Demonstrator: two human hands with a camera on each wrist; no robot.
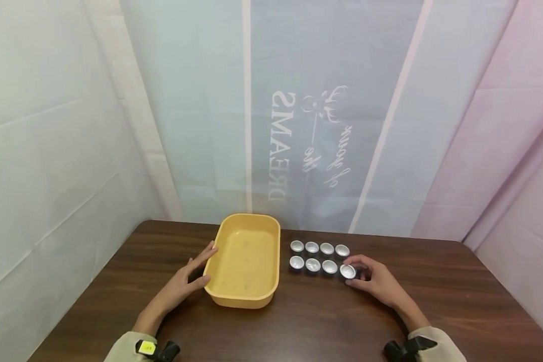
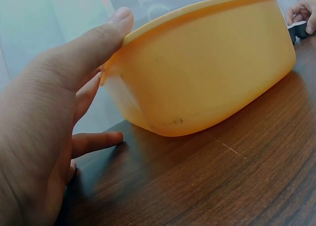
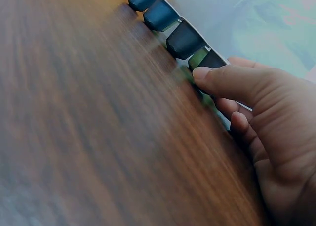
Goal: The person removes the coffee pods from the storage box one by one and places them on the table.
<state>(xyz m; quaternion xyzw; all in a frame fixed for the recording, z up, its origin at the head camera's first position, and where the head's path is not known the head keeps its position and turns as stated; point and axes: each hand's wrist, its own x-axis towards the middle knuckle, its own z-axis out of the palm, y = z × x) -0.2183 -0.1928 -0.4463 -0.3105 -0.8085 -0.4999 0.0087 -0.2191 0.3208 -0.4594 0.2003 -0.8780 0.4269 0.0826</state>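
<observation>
Two rows of coffee capsules (image 1: 312,265) stand on the table, silver lids up; the right wrist view shows dark blue and black bodies (image 3: 185,39). My right hand (image 1: 377,281) pinches the capsule (image 1: 347,272) at the right end of the near row between thumb and fingers, at table level. To the left is a yellow plastic basin (image 1: 242,301) with nothing inside. My left hand (image 1: 183,284) rests against its left side, thumb (image 2: 111,33) and a finger touching the rim while the other fingers are spread outside it.
The dark wooden table (image 1: 317,327) has rounded far corners. Behind it hangs a pale curtain (image 1: 199,125) with mirrored lettering, and more light cloth closes off both sides. Black camera straps (image 1: 409,347) sit on the wrists.
</observation>
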